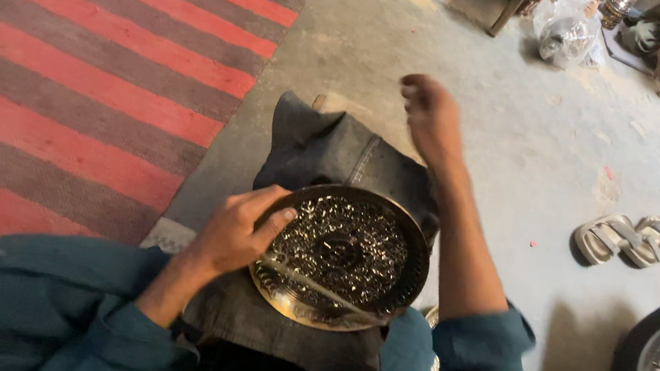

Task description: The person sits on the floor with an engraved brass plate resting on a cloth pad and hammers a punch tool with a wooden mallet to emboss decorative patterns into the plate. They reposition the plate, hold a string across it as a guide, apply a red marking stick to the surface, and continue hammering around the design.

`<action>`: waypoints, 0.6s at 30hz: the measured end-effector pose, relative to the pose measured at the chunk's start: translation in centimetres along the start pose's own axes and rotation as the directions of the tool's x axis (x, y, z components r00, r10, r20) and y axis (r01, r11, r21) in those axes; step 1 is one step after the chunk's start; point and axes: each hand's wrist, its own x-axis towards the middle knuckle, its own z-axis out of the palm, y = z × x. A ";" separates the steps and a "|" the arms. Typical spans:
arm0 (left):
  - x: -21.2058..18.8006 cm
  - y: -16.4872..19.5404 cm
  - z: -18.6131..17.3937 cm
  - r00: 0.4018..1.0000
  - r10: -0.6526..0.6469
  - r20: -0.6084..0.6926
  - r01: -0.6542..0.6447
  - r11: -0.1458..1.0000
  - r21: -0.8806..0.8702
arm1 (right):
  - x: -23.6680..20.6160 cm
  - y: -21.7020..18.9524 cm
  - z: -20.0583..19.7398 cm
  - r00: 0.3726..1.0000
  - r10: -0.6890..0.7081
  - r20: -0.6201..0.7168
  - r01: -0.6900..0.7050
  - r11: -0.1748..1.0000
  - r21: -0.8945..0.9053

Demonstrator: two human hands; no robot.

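We hold the brass plate (341,256) on dark cloth (326,151) mid-frame, left hand (236,229) gripping its rim, right hand (431,116) loosely curled, empty, above concrete floor (536,144) beside a striped rug (84,71) at left.

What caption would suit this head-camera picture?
Left hand grips an ornate brass plate on dark cloth; right hand lifted above.

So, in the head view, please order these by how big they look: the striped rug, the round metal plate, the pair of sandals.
1. Striped rug, largest.
2. Round metal plate, held by the left hand.
3. Pair of sandals, smallest, though it lies farther from the camera.
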 end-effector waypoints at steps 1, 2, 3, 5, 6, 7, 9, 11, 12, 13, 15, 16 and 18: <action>-0.6 0.0 -0.5 0.997 -0.054 0.064 0.054 0.999 -0.004 | -2.5 -0.8 -1.5 0.987 0.155 -0.046 -0.144 0.972 0.183; -1.3 0.1 -1.1 0.994 -0.088 0.070 0.087 0.996 0.017 | -5.5 -1.7 -2.8 0.974 0.213 -0.081 -0.196 0.965 0.175; -1.7 0.2 -1.7 0.991 -0.115 0.075 0.112 0.993 0.044 | -8.8 -2.4 -4.1 0.957 0.264 -0.123 -0.241 0.955 0.171; -2.7 0.9 -2.6 0.987 -0.133 0.091 0.121 0.985 0.124 | -16.8 -3.5 -5.3 0.968 0.172 -0.185 -0.147 0.979 0.143; -3.4 1.5 -3.1 0.987 -0.125 0.098 0.106 0.979 0.174 | -20.6 -3.8 -5.5 0.914 0.376 -0.152 -0.370 0.926 0.072; -4.1 2.1 -3.6 0.988 -0.116 0.102 0.090 0.970 0.227 | -23.8 -3.8 -5.4 0.882 0.471 -0.002 -0.467 0.875 0.123; -6.0 3.6 -4.4 0.989 -0.122 0.079 0.071 0.878 0.473 | -29.0 -3.6 -4.4 0.781 0.614 0.109 -0.620 0.784 0.030; -8.2 5.0 -3.6 0.984 -0.060 0.165 -0.031 0.865 0.501 | -32.2 -3.3 -2.9 0.731 0.637 0.246 -0.659 0.752 0.013; -9.3 5.6 -2.5 0.967 0.012 0.253 -0.117 0.907 0.405 | -33.8 -3.5 -2.2 0.695 0.648 0.311 -0.683 0.731 0.003; -10.1 6.0 -1.8 0.944 0.089 0.317 -0.190 0.934 0.303 | -34.7 -3.4 -1.6 0.740 0.574 0.349 -0.626 0.778 0.048; -10.8 6.1 -1.2 0.914 0.016 0.405 -0.172 0.920 0.353 | -35.6 -3.3 -0.9 0.826 0.389 0.408 -0.481 0.863 0.151; -11.2 6.3 -1.1 0.895 -0.022 0.445 -0.166 0.911 0.378 | -36.1 -3.3 -1.2 0.819 0.432 0.378 -0.492 0.867 0.075; -11.5 6.8 -2.0 0.901 -0.101 0.423 -0.074 0.923 0.378 | -36.4 -3.5 -2.6 0.816 0.495 0.300 -0.500 0.864 -0.067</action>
